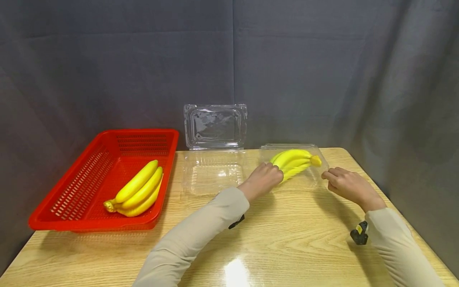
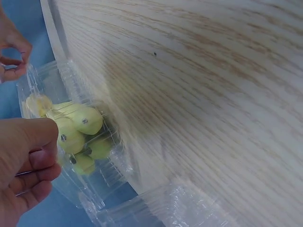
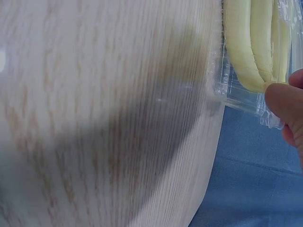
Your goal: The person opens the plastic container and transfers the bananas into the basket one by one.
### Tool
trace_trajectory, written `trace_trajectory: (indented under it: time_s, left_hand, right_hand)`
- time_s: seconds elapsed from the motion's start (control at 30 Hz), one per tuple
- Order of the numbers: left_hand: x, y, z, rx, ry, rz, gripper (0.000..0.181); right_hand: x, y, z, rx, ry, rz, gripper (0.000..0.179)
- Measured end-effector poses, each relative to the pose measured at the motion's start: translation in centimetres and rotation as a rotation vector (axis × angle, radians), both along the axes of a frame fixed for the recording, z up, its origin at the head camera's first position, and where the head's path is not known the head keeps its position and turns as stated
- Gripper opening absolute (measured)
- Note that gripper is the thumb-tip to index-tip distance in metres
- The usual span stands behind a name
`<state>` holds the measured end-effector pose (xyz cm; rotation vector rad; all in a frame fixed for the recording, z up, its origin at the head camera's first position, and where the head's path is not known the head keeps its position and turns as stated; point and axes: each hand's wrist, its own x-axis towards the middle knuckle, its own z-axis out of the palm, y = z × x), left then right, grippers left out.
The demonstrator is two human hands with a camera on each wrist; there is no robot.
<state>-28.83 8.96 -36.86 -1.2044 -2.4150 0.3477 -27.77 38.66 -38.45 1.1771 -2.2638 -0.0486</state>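
Note:
A clear plastic container (image 1: pixel 266 154) at the right back of the table holds a bunch of yellow bananas (image 1: pixel 294 159), its stem end to the right. My left hand (image 1: pixel 263 179) is at the container's front left, thumb and fingers curled in a pinch at its rim; the exact contact is partly hidden. At the right front corner, my right hand (image 1: pixel 346 185) pinches the plastic edge between thumb and fingers, as the right wrist view shows with the container (image 3: pixel 239 105). Seen from the left wrist, banana tips (image 2: pixel 87 120) show through the clear wall.
Left of the hands stands a second clear container (image 1: pixel 215 175), its lid (image 1: pixel 215 127) raised upright at the back. A red perforated basket (image 1: pixel 39 223) at the left holds another bunch of bananas (image 1: pixel 140 187). A grey curtain (image 1: pixel 161 71) hangs behind the wooden table (image 1: pixel 287 239).

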Motion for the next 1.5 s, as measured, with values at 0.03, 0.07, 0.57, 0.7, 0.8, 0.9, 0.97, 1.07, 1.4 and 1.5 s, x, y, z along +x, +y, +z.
trace_trajectory:
  time_s: [0.03, 0.07, 0.57, 0.7, 0.8, 0.9, 0.97, 1.07, 1.4, 1.5]
  left_hand:
    - [0.0, 0.0, 0.0, -0.005, -0.004, 0.003, 0.015]
    - [0.0, 0.0, 0.0, -0.009, -0.002, 0.007, 0.015]
    - [0.1, -0.1, -0.3, -0.007, 0.055, 0.007, 0.018]
    - [0.2, -0.1, -0.3, -0.01, 0.07, 0.012, 0.02]
    - [0.2, -0.1, -0.3, -0.017, 0.079, 0.017, 0.02]
    - [0.2, 0.0, -0.4, -0.022, 0.089, 0.02, 0.02]
    - [0.2, 0.0, -0.4, -0.021, 0.088, 0.021, 0.019]
    - [0.3, 0.0, -0.5, -0.018, 0.087, 0.019, 0.018]
    - [0.2, -0.1, -0.6, 0.03, 0.16, -0.008, 0.021]
    - [0.1, -0.2, -0.6, 0.047, 0.173, -0.015, 0.023]
  right_hand:
    - [0.0, 0.0, 0.0, -0.003, 0.002, 0.007, 0.026]
    - [0.0, 0.0, -0.1, -0.006, 0.005, 0.013, 0.025]
    - [0.2, -1.0, 0.8, 0.047, 0.021, 0.011, 0.025]
    - [0.3, -1.3, 1.0, 0.061, 0.009, -0.002, 0.025]
    - [0.3, -1.5, 0.9, 0.061, 0.006, -0.006, 0.026]
    - [0.2, -1.5, 0.7, 0.061, 0.009, -0.011, 0.027]
    - [0.2, -1.5, 0.6, 0.059, 0.011, -0.016, 0.027]
    - [0.3, -1.6, 0.4, 0.056, 0.015, -0.026, 0.028]
    - [0.3, -1.9, 0.5, 0.032, 0.047, -0.017, 0.028]
    - [0.3, -1.9, 0.6, 0.019, 0.053, -0.02, 0.027]
